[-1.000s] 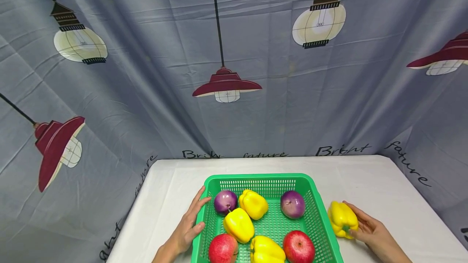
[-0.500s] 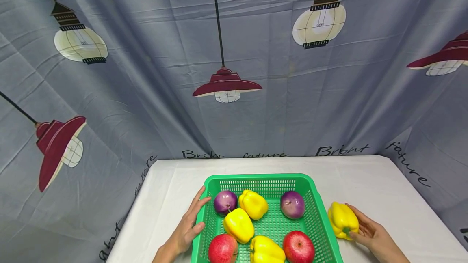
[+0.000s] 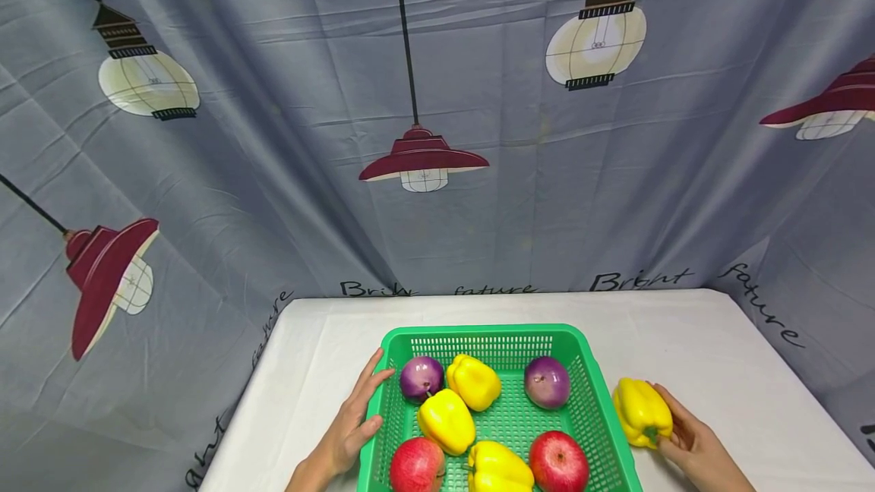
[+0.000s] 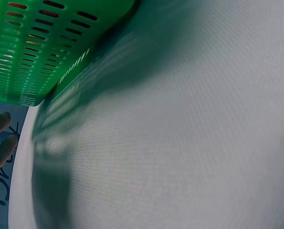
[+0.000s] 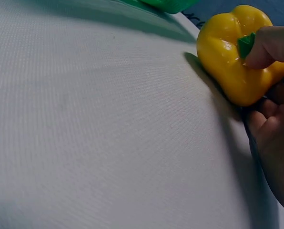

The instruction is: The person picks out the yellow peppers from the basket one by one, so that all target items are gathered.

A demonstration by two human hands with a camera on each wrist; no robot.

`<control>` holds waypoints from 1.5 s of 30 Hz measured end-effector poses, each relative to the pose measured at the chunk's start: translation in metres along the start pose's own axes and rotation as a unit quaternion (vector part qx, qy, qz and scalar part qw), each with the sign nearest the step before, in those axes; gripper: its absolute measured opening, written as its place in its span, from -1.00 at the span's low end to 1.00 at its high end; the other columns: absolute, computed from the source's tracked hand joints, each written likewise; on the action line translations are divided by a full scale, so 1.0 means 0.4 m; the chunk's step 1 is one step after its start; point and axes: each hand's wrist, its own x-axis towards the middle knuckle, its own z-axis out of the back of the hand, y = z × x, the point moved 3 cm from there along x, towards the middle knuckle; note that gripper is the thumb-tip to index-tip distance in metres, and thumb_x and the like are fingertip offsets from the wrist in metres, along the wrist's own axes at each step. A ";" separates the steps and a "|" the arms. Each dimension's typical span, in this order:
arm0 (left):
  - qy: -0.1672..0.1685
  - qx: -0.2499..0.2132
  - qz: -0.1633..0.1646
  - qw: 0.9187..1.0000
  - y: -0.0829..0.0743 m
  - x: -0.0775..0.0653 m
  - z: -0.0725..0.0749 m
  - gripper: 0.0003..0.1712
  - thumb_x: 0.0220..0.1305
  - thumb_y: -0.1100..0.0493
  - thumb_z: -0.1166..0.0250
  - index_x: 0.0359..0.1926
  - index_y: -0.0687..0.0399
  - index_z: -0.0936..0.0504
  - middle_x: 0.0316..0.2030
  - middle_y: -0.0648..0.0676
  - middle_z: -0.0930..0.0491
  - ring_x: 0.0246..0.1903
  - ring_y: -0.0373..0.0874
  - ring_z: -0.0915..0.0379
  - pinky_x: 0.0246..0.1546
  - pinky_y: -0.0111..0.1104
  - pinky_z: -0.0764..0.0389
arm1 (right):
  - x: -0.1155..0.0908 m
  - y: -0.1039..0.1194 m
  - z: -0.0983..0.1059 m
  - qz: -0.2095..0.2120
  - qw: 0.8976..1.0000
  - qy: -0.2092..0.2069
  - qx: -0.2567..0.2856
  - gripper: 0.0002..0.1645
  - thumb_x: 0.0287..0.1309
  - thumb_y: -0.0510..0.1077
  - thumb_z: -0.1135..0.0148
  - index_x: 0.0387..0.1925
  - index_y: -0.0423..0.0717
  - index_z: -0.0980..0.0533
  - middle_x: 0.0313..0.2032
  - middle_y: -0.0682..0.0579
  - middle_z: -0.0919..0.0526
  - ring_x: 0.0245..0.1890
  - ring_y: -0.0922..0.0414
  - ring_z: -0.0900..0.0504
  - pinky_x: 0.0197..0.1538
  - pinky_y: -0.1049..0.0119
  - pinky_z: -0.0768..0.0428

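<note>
On the table to the right of the green basket point(image 3: 608, 408), my right hand point(image 3: 700, 435) holds a yellow bell pepper point(image 3: 641, 410). The right wrist view shows the thumb point(image 5: 268, 47) against the bell pepper point(image 5: 223, 45) near its green stem, with other fingers curled low behind it. My left hand point(image 3: 349, 424) lies along the basket's left side, fingers spread and fairly straight, fingertips at the rim. Only two of its fingertips point(image 4: 6, 143) show in the left wrist view, below the basket wall point(image 4: 37, 52).
Inside the basket lie several pieces: yellow bell peppers point(image 3: 447, 422), purple round fruits point(image 3: 547, 383) and red apples point(image 3: 559, 462). A white cloth point(image 3: 745, 393) covers the table. Behind it hangs a grey curtain point(image 3: 519, 226) printed with lamps.
My right hand has shifted slightly to the right around the yellow bell pepper, which has barely moved. The left hand and the basket stay where they were.
</note>
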 end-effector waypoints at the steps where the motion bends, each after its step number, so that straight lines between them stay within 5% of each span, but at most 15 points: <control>1: 0.000 0.000 0.000 1.000 0.000 0.000 0.000 -0.31 0.33 0.06 0.05 0.45 0.19 -0.31 0.55 0.29 0.02 0.47 0.11 -0.05 0.17 0.21 -0.39 | 0.001 0.002 0.000 -0.005 1.000 0.001 -0.002 0.13 0.06 -0.39 -0.23 0.55 -0.37 0.18 0.50 -0.45 0.08 0.45 -0.37 0.00 0.04 0.78 -0.22; 7: -0.001 0.001 -0.002 1.000 0.002 0.000 0.000 -0.31 0.34 0.06 0.05 0.45 0.18 -0.31 0.55 0.29 0.02 0.48 0.11 -0.05 0.18 0.21 -0.38 | 0.005 0.008 0.000 -0.038 0.999 0.015 -0.008 0.14 0.03 -0.41 -0.17 0.55 -0.37 0.22 0.51 -0.47 0.14 0.44 -0.45 0.05 0.05 0.78 -0.22; 21: 0.000 -0.002 -0.003 1.000 0.004 -0.002 -0.002 -0.31 0.35 0.05 0.05 0.46 0.19 -0.29 0.55 0.29 0.03 0.48 0.11 -0.05 0.17 0.21 -0.39 | -0.001 0.002 0.005 -0.014 1.000 0.018 0.006 0.10 0.10 -0.37 -0.20 0.54 -0.41 0.19 0.50 -0.49 0.13 0.42 -0.46 0.03 0.02 0.78 -0.24; 24: 0.001 -0.005 0.002 1.000 0.005 -0.003 -0.002 -0.31 0.34 0.06 0.04 0.46 0.18 -0.29 0.55 0.27 0.03 0.48 0.10 -0.04 0.17 0.20 -0.39 | -0.004 0.001 0.005 0.003 1.000 0.015 0.023 0.11 0.12 -0.37 -0.21 0.55 -0.38 0.20 0.50 -0.49 0.14 0.49 0.25 -0.10 0.03 0.78 -0.24; 26: 0.000 -0.006 0.004 1.000 0.007 -0.004 -0.002 -0.30 0.32 0.08 0.04 0.46 0.18 -0.30 0.55 0.27 0.04 0.48 0.09 -0.03 0.18 0.19 -0.38 | -0.006 0.000 0.003 0.018 0.999 0.012 0.032 0.11 0.11 -0.40 -0.20 0.55 -0.37 0.20 0.49 -0.50 0.14 0.25 0.70 -0.12 0.04 0.77 -0.24; 28: 0.000 -0.007 0.004 1.000 0.008 -0.005 -0.002 -0.30 0.31 0.09 0.04 0.46 0.17 -0.29 0.55 0.27 0.04 0.49 0.09 -0.03 0.19 0.18 -0.38 | -0.009 0.000 0.002 0.031 0.999 0.009 0.038 0.11 0.08 -0.41 -0.19 0.55 -0.38 0.20 0.49 -0.52 0.14 -0.08 0.91 -0.06 0.04 0.77 -0.24; 35: 0.000 -0.009 0.001 1.000 0.009 -0.005 -0.002 -0.31 0.32 0.10 0.04 0.46 0.19 -0.29 0.55 0.28 0.04 0.48 0.09 -0.04 0.20 0.16 -0.39 | -0.022 0.014 0.004 0.086 0.996 -0.003 0.038 0.07 0.19 -0.39 -0.21 0.53 -0.43 0.22 0.49 -0.48 0.04 0.02 0.89 -0.11 0.05 0.78 -0.23; 42: -0.002 -0.007 -0.004 1.000 0.006 -0.004 -0.002 -0.31 0.32 0.10 0.04 0.46 0.19 -0.29 0.55 0.29 0.03 0.48 0.09 -0.04 0.21 0.16 -0.38 | -0.032 0.031 0.019 0.092 0.996 -0.005 0.020 0.06 0.28 -0.31 -0.23 0.54 -0.40 0.23 0.46 -0.53 0.01 0.04 0.89 -0.08 0.08 0.78 -0.21; 45: -0.003 -0.003 -0.007 1.000 0.006 -0.003 -0.002 -0.31 0.32 0.10 0.04 0.46 0.18 -0.29 0.55 0.30 0.02 0.48 0.09 -0.04 0.20 0.18 -0.37 | -0.038 0.037 0.025 0.118 0.993 -0.014 0.004 0.03 0.30 -0.31 -0.23 0.54 -0.40 0.20 0.52 -0.32 -0.04 0.09 0.87 -0.08 0.10 0.79 -0.19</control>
